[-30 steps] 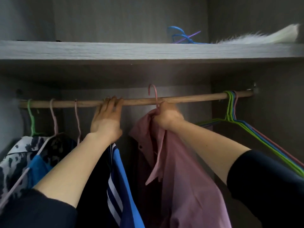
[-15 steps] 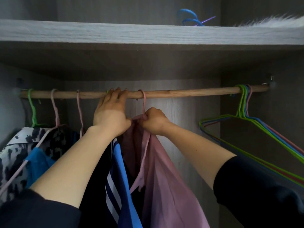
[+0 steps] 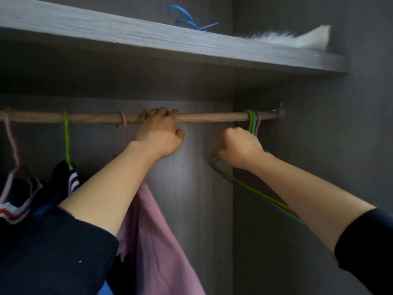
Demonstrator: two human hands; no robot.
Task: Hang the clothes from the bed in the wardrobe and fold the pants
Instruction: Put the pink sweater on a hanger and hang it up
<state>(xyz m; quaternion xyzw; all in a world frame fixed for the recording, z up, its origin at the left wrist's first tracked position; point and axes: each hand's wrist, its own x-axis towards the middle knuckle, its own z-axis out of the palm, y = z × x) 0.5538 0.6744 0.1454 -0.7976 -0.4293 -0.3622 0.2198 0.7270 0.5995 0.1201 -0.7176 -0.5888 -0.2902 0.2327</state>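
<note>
Wooden rod [image 3: 212, 117] spans the wardrobe under a grey shelf [image 3: 148, 39]; at its left end a pale pink hanger [image 3: 11, 145] carries a dark garment [image 3: 21, 194]; next, a green hanger [image 3: 67, 141] holds a navy striped top [image 3: 71, 182]; then the pink shirt [image 3: 157, 241] hangs from a pink hook [image 3: 123, 122], partly behind the left forearm; the left hand [image 3: 159, 133] grips the rod, fingers curled over it; further right, the right hand [image 3: 240, 147] is closed round the necks of the empty hangers [image 3: 253, 122] hooked at the rod's right end.
</note>
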